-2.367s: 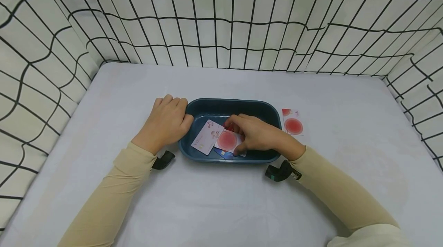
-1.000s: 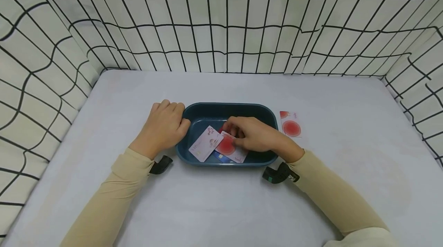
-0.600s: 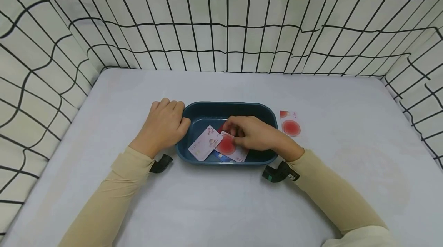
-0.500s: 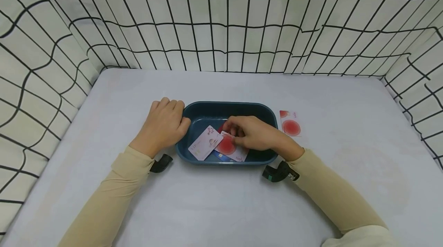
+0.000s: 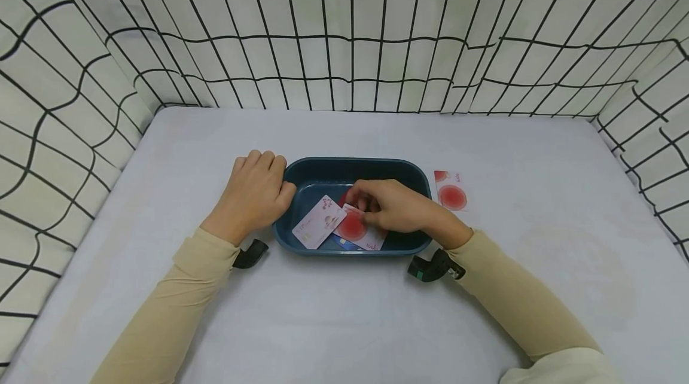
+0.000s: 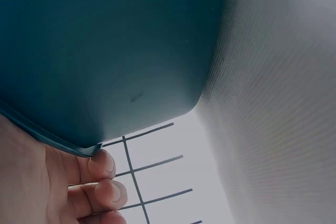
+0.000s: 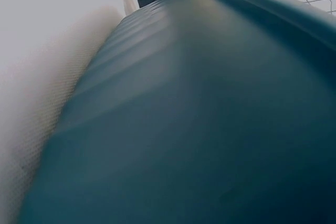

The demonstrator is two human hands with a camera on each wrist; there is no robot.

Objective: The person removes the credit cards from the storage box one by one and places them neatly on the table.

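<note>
A dark blue-green rectangular tray lies on the white-covered table. My left hand holds its left end; in the left wrist view, curled fingers meet the rim. Inside the tray, my right hand pinches a card with a red circle, thumb on its face and fingers past its upper edge. To the left lies a pale card with a floral print, partly over other cards. A blue card shows beneath, and a red one is mostly hidden. The right wrist view shows only the tray's outer wall, not the fingers.
Another red-circle card lies on the table, just right of the tray. A black grid mesh against white walls closes off the back and both sides. A black wrist camera sits under the left wrist, another black camera under the right.
The red-circle card under my right hand has turned since the earliest frame, and my right thumb has moved up onto it. My left hand has kept its hold on the tray.
</note>
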